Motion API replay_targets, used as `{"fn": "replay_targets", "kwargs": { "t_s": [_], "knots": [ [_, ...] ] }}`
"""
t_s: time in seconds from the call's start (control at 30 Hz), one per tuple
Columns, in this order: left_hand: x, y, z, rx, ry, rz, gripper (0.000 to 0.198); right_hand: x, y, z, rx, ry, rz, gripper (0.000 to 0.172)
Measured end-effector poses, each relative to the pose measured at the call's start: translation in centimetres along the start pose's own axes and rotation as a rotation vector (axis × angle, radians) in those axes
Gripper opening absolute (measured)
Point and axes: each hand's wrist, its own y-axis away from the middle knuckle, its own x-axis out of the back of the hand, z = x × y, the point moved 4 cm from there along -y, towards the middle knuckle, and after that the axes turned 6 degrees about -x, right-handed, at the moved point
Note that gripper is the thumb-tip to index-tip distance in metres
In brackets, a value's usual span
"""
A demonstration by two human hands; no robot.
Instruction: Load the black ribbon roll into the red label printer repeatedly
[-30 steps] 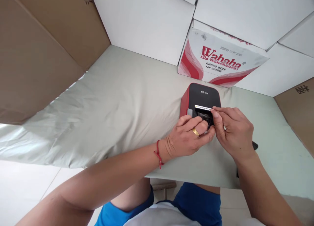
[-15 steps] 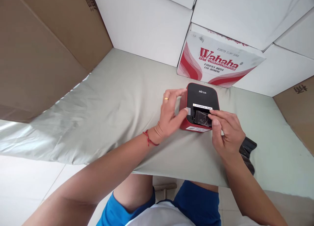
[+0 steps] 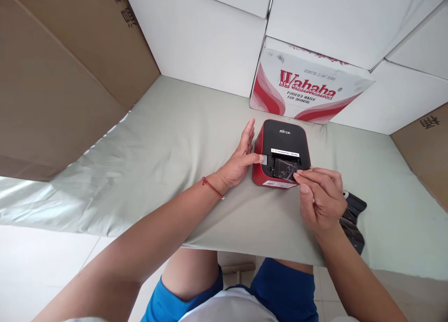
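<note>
At printer (image 3: 284, 142): left hand (image 3: 238, 164) open, touching tab (image 3: 265, 160); right hand (image 3: 321, 195) curled, film (image 3: 284, 169) grip unclear.

black object (image 3: 355, 205) partly behind right hand (image 3: 322, 196); device label (image 3: 285, 152) print too small

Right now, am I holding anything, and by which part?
Your right hand touches the dark film at its near right corner; any grip is unclear. Your left hand holds nothing, thumb on the grey tab.

I record white panels (image 3: 210, 46) beyond the grip (image 3: 322, 198), brown cardboard (image 3: 52, 93) standing left and right of it, a cloth-covered table (image 3: 178, 144) beneath, and pale floor tiles (image 3: 38, 256) below its near edge.
</note>
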Motion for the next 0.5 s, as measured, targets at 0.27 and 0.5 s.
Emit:
{"fn": "replay_targets", "kwargs": {
  "t_s": [0.27,0.5],
  "knots": [
    [-0.6,-0.4,0.7,-0.027,0.046,-0.019,0.118,0.1,-0.5,0.0,0.007,-0.022,-0.004,0.037],
    [-1.3,-0.7,0.7,-0.039,0.093,-0.045,0.107,0.9,-6.6,2.3,-0.306,-0.142,-0.354,0.036]
  ]
}}
